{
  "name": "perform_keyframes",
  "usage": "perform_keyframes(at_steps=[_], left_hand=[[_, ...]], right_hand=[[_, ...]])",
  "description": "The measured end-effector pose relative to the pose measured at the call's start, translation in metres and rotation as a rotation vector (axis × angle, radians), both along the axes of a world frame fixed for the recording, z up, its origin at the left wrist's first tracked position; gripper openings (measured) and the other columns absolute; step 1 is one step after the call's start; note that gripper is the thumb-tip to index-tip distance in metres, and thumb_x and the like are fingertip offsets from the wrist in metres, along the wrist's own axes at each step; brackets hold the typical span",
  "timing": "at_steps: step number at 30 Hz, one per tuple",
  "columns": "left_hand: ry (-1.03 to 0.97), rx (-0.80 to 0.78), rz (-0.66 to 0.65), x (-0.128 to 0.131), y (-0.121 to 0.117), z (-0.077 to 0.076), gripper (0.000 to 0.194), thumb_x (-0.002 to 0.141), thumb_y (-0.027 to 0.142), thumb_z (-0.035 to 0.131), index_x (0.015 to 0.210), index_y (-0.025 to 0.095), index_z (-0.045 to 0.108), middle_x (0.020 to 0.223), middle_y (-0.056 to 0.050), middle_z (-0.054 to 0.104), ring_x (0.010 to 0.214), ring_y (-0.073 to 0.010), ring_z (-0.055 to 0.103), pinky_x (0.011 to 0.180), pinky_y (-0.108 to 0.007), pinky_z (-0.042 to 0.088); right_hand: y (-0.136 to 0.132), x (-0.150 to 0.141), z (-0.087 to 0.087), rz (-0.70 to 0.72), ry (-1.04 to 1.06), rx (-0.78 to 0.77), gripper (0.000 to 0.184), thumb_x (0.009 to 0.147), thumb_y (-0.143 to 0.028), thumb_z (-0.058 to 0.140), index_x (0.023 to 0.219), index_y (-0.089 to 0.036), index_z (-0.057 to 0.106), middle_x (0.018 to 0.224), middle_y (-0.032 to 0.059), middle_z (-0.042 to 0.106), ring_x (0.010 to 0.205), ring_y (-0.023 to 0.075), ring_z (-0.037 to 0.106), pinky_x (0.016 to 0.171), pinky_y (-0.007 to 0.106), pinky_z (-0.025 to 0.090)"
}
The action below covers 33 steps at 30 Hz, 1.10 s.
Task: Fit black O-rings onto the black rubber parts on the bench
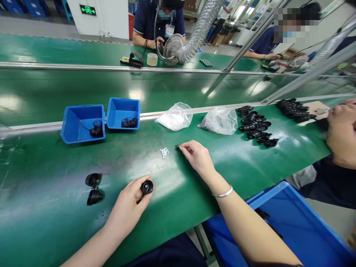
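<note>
My left hand holds a round black plastic housing between thumb and fingers, its open end facing up toward me. Out over the bench, my right hand has its fingertips pinched at a small cluster of dark parts on the green surface. Whether a single piece is between the fingertips is too small to tell. Just left of those fingers lies a little pile of small white pieces. Two more black housings rest on the bench to the left of my left hand.
Two blue bins with black cable coils stand at the back left. Two clear plastic bags lie along the metal rail. Rows of black assemblies sit at right, near a co-worker's hand. A large blue crate is below the bench edge.
</note>
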<state>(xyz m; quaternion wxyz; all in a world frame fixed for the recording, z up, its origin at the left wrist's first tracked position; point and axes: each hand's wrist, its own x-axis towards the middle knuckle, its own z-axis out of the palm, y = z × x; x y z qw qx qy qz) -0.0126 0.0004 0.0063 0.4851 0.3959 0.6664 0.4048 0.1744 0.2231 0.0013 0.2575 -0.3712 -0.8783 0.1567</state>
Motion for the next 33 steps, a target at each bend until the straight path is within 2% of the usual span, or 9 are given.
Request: perform_keyframes(at_steps=[2, 6, 9, 13, 16, 25, 33], left_hand=[[0.012, 0.021, 0.006, 0.000, 0.002, 0.001, 0.041, 0.088, 0.028, 0.057, 0.128, 0.026, 0.058, 0.121, -0.007, 0.070, 0.111, -0.0241, 0.070, 0.099, -0.040, 0.054], [0.108, 0.030, 0.012, 0.001, 0.007, 0.006, 0.040, 0.086, 0.025, 0.060, 0.126, 0.022, 0.062, 0.120, -0.009, 0.070, 0.112, -0.0268, 0.067, 0.098, -0.041, 0.053], [0.171, 0.008, -0.008, 0.000, 0.009, 0.010, 0.043, 0.085, 0.021, 0.062, 0.128, 0.019, 0.061, 0.115, -0.009, 0.070, 0.110, -0.0272, 0.065, 0.097, -0.041, 0.051], [0.187, -0.004, -0.021, 0.000, 0.008, 0.012, 0.044, 0.085, 0.019, 0.061, 0.130, 0.017, 0.061, 0.090, -0.006, 0.071, 0.098, -0.0253, 0.066, 0.094, -0.040, 0.050], [0.139, -0.018, -0.021, 0.000, 0.007, 0.011, 0.044, 0.084, 0.019, 0.061, 0.128, 0.018, 0.062, 0.079, -0.003, 0.068, 0.090, -0.0242, 0.066, 0.088, -0.038, 0.051], [0.065, -0.013, 0.060, 0.000, 0.009, 0.010, 0.044, 0.077, 0.010, 0.060, 0.118, 0.022, 0.067, 0.072, 0.002, 0.064, 0.075, -0.0185, 0.064, 0.074, -0.030, 0.052], [0.091, -0.013, 0.067, -0.003, 0.008, 0.006, 0.044, 0.078, 0.009, 0.058, 0.121, 0.018, 0.066, 0.067, 0.003, 0.063, 0.060, -0.0148, 0.059, 0.074, -0.032, 0.053]], right_hand=[[-0.026, -0.009, 0.009, 0.098, 0.092, -0.034, 0.010, 0.093, -0.020, 0.060, 0.085, -0.019, 0.065, 0.076, 0.0027, 0.063, 0.068, 0.0156, 0.059, 0.063, 0.028, 0.050], [-0.082, -0.031, 0.019, 0.480, 0.214, -0.200, 0.007, 0.095, -0.016, 0.059, 0.095, -0.019, 0.065, 0.086, 0.0036, 0.065, 0.079, 0.0141, 0.063, 0.072, 0.026, 0.053], [-0.102, -0.041, 0.014, 0.574, 0.207, -0.229, 0.010, 0.096, -0.013, 0.057, 0.101, -0.017, 0.064, 0.091, 0.0063, 0.064, 0.082, 0.0142, 0.064, 0.073, 0.026, 0.055], [-0.102, -0.043, 0.007, 0.591, 0.119, -0.182, 0.011, 0.097, -0.013, 0.055, 0.100, -0.014, 0.065, 0.092, 0.0079, 0.064, 0.082, 0.0153, 0.064, 0.073, 0.028, 0.057], [-0.101, -0.040, 0.006, 0.606, 0.079, -0.113, 0.011, 0.096, -0.012, 0.056, 0.101, -0.013, 0.066, 0.092, 0.0083, 0.065, 0.083, 0.0158, 0.064, 0.072, 0.029, 0.057], [-0.107, -0.031, 0.002, 0.686, 0.037, 0.088, 0.026, 0.091, -0.005, 0.059, 0.116, -0.006, 0.062, 0.098, 0.0139, 0.066, 0.089, 0.0202, 0.063, 0.078, 0.033, 0.059], [-0.108, -0.033, 0.003, 0.742, -0.094, 0.167, 0.037, 0.091, -0.007, 0.058, 0.128, -0.006, 0.057, 0.096, 0.0135, 0.067, 0.085, 0.0237, 0.063, 0.073, 0.039, 0.058]])
